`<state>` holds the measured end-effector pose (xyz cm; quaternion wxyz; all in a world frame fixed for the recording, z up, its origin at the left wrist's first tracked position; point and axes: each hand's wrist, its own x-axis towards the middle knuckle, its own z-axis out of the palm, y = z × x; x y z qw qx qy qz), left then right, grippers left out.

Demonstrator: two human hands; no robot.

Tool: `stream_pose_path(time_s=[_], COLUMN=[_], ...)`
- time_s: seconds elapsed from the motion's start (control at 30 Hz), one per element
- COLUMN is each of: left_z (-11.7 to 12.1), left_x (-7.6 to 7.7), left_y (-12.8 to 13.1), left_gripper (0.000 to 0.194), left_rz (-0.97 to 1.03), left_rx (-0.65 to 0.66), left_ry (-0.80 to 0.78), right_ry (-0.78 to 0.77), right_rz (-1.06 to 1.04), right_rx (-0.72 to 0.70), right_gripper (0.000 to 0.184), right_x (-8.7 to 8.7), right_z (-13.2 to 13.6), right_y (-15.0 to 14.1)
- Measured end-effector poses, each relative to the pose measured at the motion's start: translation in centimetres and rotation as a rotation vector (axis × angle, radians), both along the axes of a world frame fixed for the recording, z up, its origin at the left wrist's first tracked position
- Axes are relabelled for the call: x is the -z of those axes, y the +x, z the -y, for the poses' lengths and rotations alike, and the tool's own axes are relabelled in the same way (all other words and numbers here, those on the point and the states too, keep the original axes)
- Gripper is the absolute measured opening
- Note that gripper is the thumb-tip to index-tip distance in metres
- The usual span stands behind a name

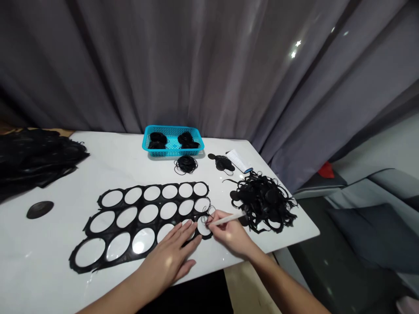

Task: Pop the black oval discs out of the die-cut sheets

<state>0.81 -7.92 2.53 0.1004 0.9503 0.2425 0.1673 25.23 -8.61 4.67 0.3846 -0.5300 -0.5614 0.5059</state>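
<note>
A black rubber-like sheet (143, 222) with rows of round cut-outs lies flat on the white table. My left hand (175, 250) rests palm down on its near right part, fingers stretched out and covering some holes. At the sheet's right end, my right hand (229, 231) is closed around a slim white pen-like tool (228, 218). Its tip points down toward the last hole of the near row, and what kind of tool it is cannot be made out. Thin black loops (207, 213) curl up beside the fingers of that hand.
A blue basket (173, 152) holds bundles of thin black rings, with another bundle (186, 164) before it. Black scraps (266, 203) pile up at right, near a white tube (239, 161) and black discs (223, 163). Black sheets (36, 159) and a disc (39, 209) lie left.
</note>
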Motion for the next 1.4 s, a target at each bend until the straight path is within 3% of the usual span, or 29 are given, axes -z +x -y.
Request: stream_pose_path(time_s=[0.17,0.63,0.73,0.9,0.97,1.03,1.1,1.17,1.3,1.4], left_z=[0.0,0.0,0.0,-0.1,-0.1,-0.1,0.0,0.3,1.3,2.2], left_x=[0.1,0.2,0.0,0.1,0.2,0.3,0.0,-0.6,-1.3,-0.6], left_y=[0.1,0.2,0.2,0.2,0.1,0.1,0.0,-0.2,-1.4,-2.8], left_gripper=[0.056,0.053,0.052,0.052,0.05,0.049,0.049,0.052,0.06,0.051], left_rz=[-0.006,0.002,-0.012,-0.019,-0.01,-0.008,-0.013,-0.04,-0.064,-0.03], left_rx=[-0.005,-0.006,-0.009,-0.009,-0.018,-0.028,-0.025,-0.008,-0.052,-0.135], left_ry=[0.019,0.04,0.039,0.023,0.007,-0.003,-0.007,-0.007,0.027,0.093], right_ry=[0.131,0.216,0.301,0.522,0.577,0.588,0.566,0.462,0.09,-0.141], right_rz=[0.25,0.282,0.324,0.528,0.642,0.73,0.745,0.631,0.167,-0.177], right_rx=[-0.031,0.005,-0.019,-0.18,-0.097,0.151,0.363,0.421,0.217,0.062], right_gripper=[0.014,0.016,0.018,0.024,0.027,0.02,0.014,0.017,0.02,0.027], right_x=[0.3,0.5,0.8,1.4,1.0,0.1,-0.9,-1.8,-1.9,-1.2], right_z=[1.4,1.7,2.3,2.4,0.7,-1.8,-4.3,-6.0,-5.9,-4.1], right_y=[-0.5,-1.1,-1.4,-1.1,0.4,2.5,4.4,5.0,2.0,-1.4])
